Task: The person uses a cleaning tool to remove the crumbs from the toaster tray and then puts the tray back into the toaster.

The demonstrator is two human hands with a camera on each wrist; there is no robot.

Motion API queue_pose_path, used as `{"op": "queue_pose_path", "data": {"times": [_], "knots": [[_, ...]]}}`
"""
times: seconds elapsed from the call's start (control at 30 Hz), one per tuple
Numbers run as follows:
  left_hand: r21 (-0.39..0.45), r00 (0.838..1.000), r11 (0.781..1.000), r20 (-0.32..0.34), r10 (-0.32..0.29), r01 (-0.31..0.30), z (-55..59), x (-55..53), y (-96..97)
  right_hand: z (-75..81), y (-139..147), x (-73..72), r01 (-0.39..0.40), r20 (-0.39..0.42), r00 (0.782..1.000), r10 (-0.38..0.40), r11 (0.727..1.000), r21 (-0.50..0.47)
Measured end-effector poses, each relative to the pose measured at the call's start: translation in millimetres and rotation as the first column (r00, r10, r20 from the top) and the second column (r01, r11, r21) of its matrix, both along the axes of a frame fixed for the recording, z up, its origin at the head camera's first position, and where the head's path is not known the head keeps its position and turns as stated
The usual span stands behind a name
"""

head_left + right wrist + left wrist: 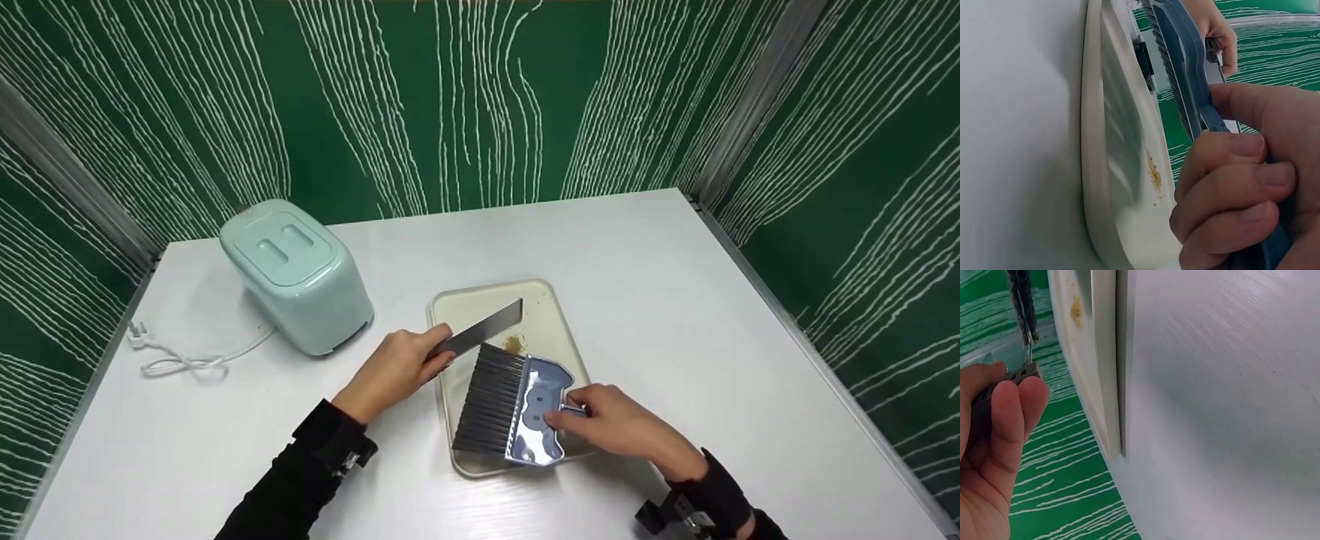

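My left hand [401, 367] grips the dark handle of a flat metal scraper [491, 327], its blade slanting up over a cream tray [469, 301]. In my right hand [615, 421] is a blue hand brush [541, 409], held by its handle with the fingers curled round it. The black bristles [487, 401] point left above the tray's near half, below the scraper. A small patch of brown crumbs [513, 345] lies on the tray, between blade and brush. The right wrist view shows the crumbs [1154, 174] and the brush raised above the tray floor.
A mint-green toaster [300, 277] with a lidded top stands at the back left of the white table [712, 337]. Its white cord and plug [187, 362] lie beside it on the left. Green panels with white streaks [480, 112] enclose the back and sides.
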State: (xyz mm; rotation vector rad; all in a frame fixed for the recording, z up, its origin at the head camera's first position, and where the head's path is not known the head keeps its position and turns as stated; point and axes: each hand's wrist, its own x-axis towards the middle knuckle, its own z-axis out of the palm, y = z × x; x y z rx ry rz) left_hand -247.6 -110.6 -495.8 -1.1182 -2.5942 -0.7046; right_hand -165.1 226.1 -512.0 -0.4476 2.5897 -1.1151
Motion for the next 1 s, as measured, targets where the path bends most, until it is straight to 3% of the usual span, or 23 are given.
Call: {"op": "queue_pose_path", "data": {"times": [0.6, 1.0], "knots": [[0.010, 0.998, 0.999, -0.052, -0.045, 0.045, -3.7, -1.3, -0.5, -4.9, 22.0, -8.7, 0.105, 0.043, 0.994, -0.104, 0.994, -0.011], [-0.013, 0.997, 1.000, -0.068, -0.022, 0.021, -3.4, -1.7, -1.3, -4.4, 29.4, -10.8, 0.155, 0.060, 0.986, -0.155, 0.988, -0.007]]}}
